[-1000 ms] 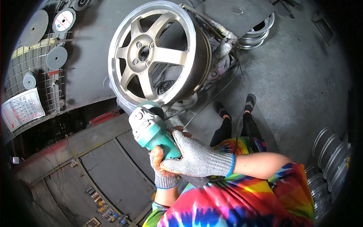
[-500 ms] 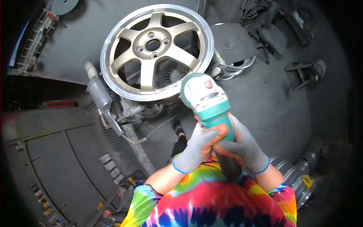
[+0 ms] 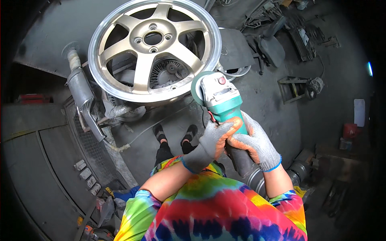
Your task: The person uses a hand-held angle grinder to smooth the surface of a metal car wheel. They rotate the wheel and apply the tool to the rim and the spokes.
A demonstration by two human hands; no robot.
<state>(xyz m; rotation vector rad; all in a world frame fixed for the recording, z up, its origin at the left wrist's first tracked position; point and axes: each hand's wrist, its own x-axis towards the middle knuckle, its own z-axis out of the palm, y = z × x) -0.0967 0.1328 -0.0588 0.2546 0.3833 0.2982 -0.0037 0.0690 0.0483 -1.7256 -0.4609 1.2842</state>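
Observation:
An angle grinder (image 3: 224, 105) with a teal body, a silver head and a dark rear handle is held in both my gloved hands. My left hand (image 3: 212, 141) is closed round the left side of its body. From the right, my right hand (image 3: 257, 141) grips the body near the dark handle. The grinder's green disc (image 3: 197, 89) is at the lower right edge of a bronze spoked car wheel (image 3: 144, 73) with a bare silver lip. Whether disc and lip touch, I cannot tell. The wheel lies face up on a stand mostly hidden beneath it.
A silver duct (image 3: 81, 90) stands left of the wheel, with a pale hose below it. Behind on the right are a dark seat (image 3: 272, 50) and a metal frame (image 3: 292, 89). More wheels (image 3: 298, 170) lie near my right elbow. A thin cable crosses the floor.
The view has shifted, so the wheel and duct appear farther left and higher. Both hands still hold the grinder, its disc staying by the wheel's lower right edge. Both my feet now show.

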